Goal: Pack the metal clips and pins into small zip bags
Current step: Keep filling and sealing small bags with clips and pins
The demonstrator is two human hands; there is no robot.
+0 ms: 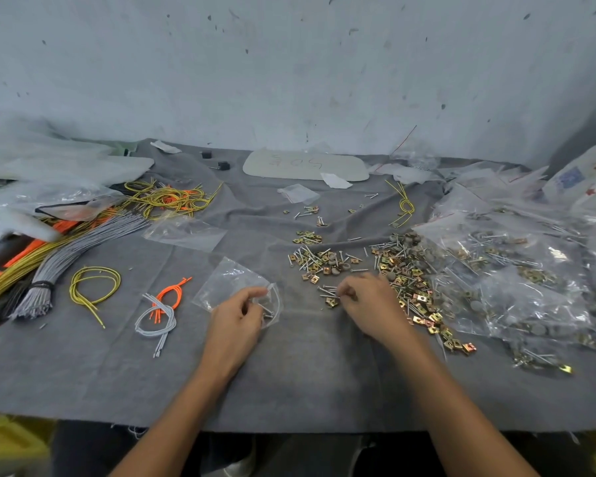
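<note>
My left hand (237,315) pinches the open mouth of a small clear zip bag (228,282) lying on the grey cloth; a few silver pins show inside near the opening. My right hand (369,304) rests fingers-down on the loose heap of brass clips and silver pins (406,270), its fingertips closed on some pins at the heap's left edge. A smaller cluster of clips and pins (319,261) lies just beyond my hands.
Filled clear bags (516,270) pile up on the right. Bundles of grey, yellow and orange cords (83,242) cover the left, with small cord loops (159,315) near my left hand. Empty zip bags (186,232) and a pale board (305,165) lie farther back.
</note>
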